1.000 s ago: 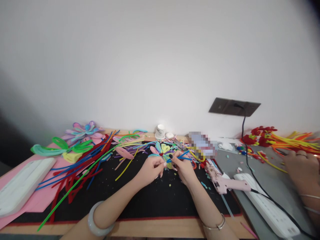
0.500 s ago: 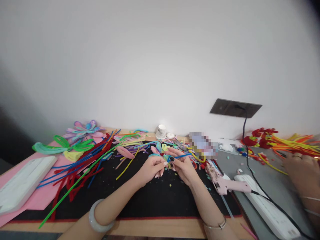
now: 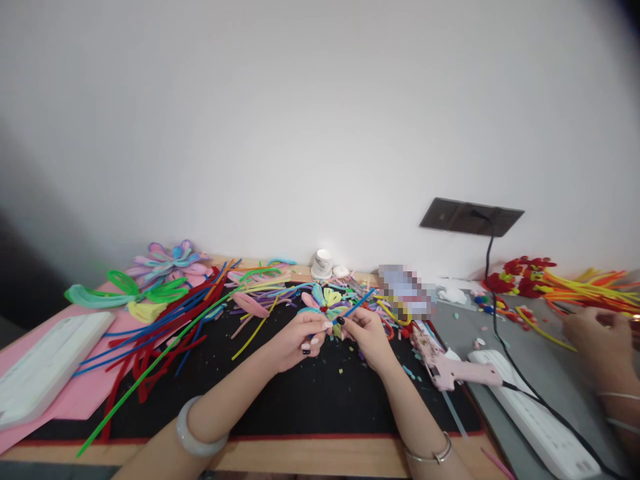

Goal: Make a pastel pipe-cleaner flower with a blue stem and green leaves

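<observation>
Near the middle of the black mat, my left hand point(image 3: 301, 340) and my right hand point(image 3: 367, 333) meet with fingertips pinched together. Between them is a blue fuzzy stem point(image 3: 361, 303), its free end pointing up and right past my right fingers. Just behind the fingertips sits a small multicoloured flower point(image 3: 324, 301) with yellow, pink and light blue petals and a red centre. My fingers hide its lower petals, so whether they touch it cannot be made out.
Loose fuzzy stems point(image 3: 185, 320) lie left beside a white box point(image 3: 53, 363). A pink glue gun point(image 3: 450, 371) and its black cord lie right. A paper cup point(image 3: 321, 264) stands behind. Another person's hand point(image 3: 603, 340) works at far right.
My right fingers have closed in, and the blue stem now slants more steeply upward. My left fingers have shifted slightly, showing more of the flower. The other person's hand has moved a little.
</observation>
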A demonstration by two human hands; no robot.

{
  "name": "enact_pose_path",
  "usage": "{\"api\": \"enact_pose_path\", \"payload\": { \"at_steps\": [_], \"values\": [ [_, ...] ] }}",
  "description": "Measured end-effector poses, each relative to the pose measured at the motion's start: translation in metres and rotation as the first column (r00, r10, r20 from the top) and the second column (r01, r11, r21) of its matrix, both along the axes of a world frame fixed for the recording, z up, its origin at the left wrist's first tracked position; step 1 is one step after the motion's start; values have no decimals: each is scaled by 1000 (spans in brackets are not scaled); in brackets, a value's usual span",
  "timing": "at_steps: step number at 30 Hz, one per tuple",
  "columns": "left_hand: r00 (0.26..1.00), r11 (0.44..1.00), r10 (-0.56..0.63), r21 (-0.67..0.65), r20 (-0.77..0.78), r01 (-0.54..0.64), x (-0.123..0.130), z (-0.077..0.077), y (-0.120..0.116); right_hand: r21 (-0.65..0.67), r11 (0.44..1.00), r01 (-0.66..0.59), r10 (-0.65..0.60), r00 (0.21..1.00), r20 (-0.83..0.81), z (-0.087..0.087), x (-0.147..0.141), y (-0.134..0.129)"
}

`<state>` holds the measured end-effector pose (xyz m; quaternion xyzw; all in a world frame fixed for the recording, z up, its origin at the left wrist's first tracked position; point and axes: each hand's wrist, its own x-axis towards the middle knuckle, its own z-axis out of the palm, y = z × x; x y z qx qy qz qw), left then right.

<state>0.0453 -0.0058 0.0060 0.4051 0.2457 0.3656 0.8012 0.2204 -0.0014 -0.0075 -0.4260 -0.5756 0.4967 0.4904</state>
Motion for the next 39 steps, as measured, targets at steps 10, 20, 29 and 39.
{"api": "enact_pose_path", "payload": {
  "at_steps": [10,20,29,39],
  "values": [
    [853,851,259,524,-454,21,4,-5,-1,-27,1000,-6,8,997,78,0,-2,-2],
    [784,812,365,584,-503,-3,7,-10,-1,0,992,-127,127,988,84,3,-3,-3],
    [742,716,457,697,-490,20,5,-9,-1,-58,984,-167,169,985,39,1,-4,-1],
    [661,671,610,729,-437,-138,-2,0,1,30,985,169,-170,985,41,2,2,7]
  ]
}}
